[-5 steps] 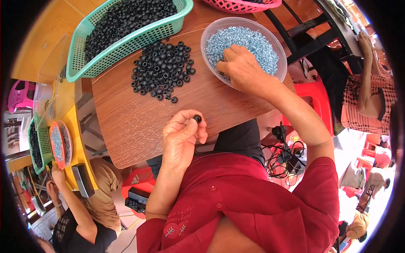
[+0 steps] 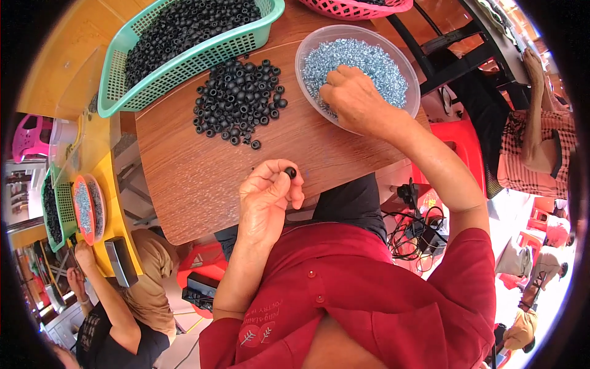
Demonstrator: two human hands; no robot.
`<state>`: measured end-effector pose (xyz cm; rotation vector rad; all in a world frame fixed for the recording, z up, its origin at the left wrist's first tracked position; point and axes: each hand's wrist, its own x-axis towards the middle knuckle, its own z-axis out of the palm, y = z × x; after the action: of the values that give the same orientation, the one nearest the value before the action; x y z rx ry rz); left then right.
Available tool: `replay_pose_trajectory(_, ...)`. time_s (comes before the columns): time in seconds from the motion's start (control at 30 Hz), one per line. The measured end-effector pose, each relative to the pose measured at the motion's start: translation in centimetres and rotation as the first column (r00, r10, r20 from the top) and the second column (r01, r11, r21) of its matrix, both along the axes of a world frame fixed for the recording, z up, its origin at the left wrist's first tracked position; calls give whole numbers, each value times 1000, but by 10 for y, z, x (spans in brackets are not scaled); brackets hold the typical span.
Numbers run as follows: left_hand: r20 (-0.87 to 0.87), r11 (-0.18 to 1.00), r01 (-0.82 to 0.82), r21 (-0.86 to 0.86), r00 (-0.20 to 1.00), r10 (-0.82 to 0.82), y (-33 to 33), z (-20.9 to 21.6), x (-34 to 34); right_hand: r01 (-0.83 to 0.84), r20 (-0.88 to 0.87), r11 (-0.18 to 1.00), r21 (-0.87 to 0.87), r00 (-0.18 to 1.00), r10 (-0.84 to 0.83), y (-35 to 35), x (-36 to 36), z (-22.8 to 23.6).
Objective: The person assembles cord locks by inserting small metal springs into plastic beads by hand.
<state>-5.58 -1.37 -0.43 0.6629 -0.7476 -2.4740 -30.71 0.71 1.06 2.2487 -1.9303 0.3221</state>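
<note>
My left hand (image 2: 261,194) is raised near the table's front edge, thumb and fingers pinching a small black round piece with a hole (image 2: 290,173). My right hand (image 2: 355,98) reaches into a clear plastic bowl (image 2: 414,98) of tiny shiny silver-blue pieces (image 2: 384,69). Its fingers are bent together among them, and the fingertips are hidden, so what they hold does not show. A loose pile of black holed pieces (image 2: 236,95) lies on the brown wooden table (image 2: 190,184), left of the bowl.
Behind the pile stands a green plastic basket (image 2: 190,72) full of black pieces. A pink basket (image 2: 362,9) is at the far edge. A red stool (image 2: 452,144) and tangled cables (image 2: 405,237) are at the right. At left, another person (image 2: 126,313) sits by a yellow table (image 2: 120,230).
Almost nothing differs. The view has shifted very slightly; my left hand keeps the black piece and my right hand stays in the bowl.
</note>
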Motion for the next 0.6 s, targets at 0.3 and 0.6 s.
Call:
replay_pose_trajectory(0.3,-16,1000,-18,21,1000,19,-1,-4,-3,92,128,995,37,987,-97,12,-8,11)
replay_pose_trajectory(0.6,-17,999,-9,32,1000,9,-1,-4,-7,-68,6,996,57,998,68,2,-6,6)
